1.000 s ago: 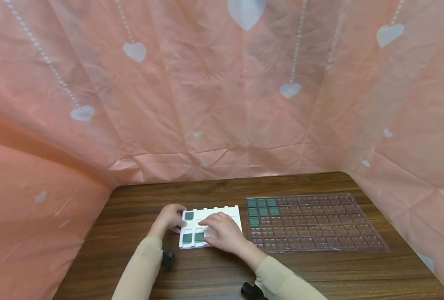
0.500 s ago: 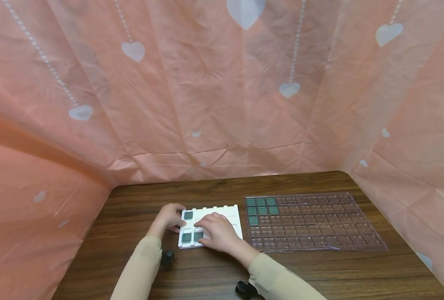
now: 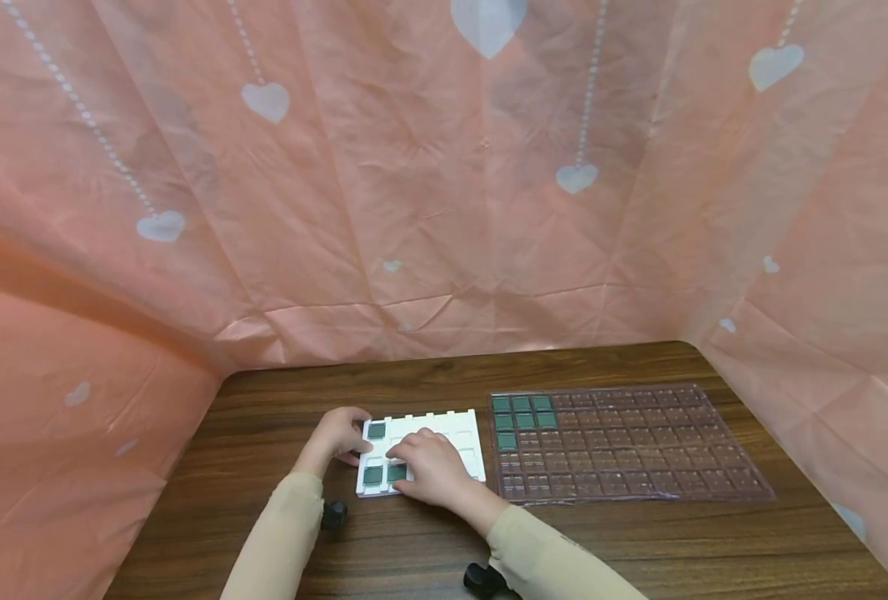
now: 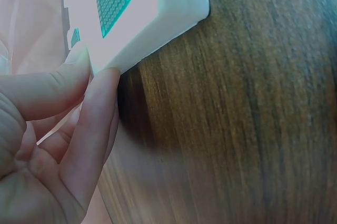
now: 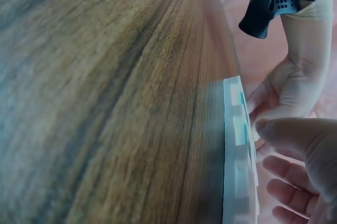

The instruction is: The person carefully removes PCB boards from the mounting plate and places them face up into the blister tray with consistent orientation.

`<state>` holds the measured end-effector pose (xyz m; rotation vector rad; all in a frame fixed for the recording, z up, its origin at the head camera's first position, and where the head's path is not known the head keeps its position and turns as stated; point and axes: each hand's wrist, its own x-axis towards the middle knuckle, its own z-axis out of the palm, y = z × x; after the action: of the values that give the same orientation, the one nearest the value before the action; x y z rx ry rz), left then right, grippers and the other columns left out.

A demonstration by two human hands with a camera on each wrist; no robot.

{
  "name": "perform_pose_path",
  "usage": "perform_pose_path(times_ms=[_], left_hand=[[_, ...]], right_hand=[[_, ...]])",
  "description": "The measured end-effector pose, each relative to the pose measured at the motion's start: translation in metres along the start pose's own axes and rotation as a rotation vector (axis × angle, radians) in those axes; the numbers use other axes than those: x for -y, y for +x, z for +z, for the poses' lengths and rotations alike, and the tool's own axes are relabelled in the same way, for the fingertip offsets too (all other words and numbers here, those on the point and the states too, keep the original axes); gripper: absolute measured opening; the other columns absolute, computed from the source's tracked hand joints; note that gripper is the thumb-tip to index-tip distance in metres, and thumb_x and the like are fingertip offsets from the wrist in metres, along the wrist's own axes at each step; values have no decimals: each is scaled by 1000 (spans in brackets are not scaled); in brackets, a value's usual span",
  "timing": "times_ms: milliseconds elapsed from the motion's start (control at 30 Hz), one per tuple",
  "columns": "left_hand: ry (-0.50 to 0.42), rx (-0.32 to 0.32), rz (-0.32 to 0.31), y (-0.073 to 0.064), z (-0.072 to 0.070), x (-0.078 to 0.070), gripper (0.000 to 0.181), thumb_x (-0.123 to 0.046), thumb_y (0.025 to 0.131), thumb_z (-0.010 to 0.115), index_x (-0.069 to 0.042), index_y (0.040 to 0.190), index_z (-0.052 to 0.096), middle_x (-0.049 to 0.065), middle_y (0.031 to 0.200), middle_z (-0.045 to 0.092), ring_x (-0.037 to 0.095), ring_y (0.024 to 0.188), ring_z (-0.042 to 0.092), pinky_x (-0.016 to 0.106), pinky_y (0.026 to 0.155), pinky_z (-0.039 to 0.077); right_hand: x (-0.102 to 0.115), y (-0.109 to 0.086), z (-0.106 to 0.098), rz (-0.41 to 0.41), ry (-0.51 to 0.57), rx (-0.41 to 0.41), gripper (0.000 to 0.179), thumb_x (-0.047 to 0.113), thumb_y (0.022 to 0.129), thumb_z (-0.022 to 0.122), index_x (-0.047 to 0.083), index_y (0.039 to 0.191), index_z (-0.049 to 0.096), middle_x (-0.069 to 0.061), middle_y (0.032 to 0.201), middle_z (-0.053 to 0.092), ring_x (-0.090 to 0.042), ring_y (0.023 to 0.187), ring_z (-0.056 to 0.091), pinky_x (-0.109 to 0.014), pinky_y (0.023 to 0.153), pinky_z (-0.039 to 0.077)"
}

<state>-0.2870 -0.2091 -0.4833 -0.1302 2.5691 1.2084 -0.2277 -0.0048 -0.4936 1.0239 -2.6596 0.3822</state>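
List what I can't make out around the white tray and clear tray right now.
- Head: slots under the right hand, which covers them.
- Head: any markings on the green squares in the clear tray; too small.
- Left wrist: the rest of the white tray, cut off by the top edge.
- Right wrist: faces of the white tray's squares; seen nearly edge-on.

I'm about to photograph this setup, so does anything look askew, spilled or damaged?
Nothing stands out. The white tray sits on the table, its visible green squares straight in their pockets; those in the clear tray line up too. I can't judge what the right hand covers.
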Motion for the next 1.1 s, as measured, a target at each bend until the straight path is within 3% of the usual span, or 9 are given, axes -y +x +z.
perform_pose_path(times_ms=[300,567,1100], left_hand=[[-9,3,0,-1,-1,-2,56,12,76,77,5,128,60,17,87,55,25,65,62,34,52,61],[-2,8,-4,-1,-1,-2,55,12,76,77,5,128,59,17,86,55,25,64,62,34,52,61],[-2,9,-19,-3,-2,-3,55,10,78,77,4,130,59,17,88,56,26,66,63,33,53,61]], right_hand=[[1,2,3,2,-19,-4,36,40,74,84,22,103,75,8,95,68,-13,85,56,-27,69,49],[2,4,6,37,-36,70,35,40,75,83,22,104,75,9,95,68,-12,86,56,-26,70,48],[4,6,6,43,-71,88,31,40,74,83,23,99,75,9,89,65,-12,80,52,-25,64,44]])
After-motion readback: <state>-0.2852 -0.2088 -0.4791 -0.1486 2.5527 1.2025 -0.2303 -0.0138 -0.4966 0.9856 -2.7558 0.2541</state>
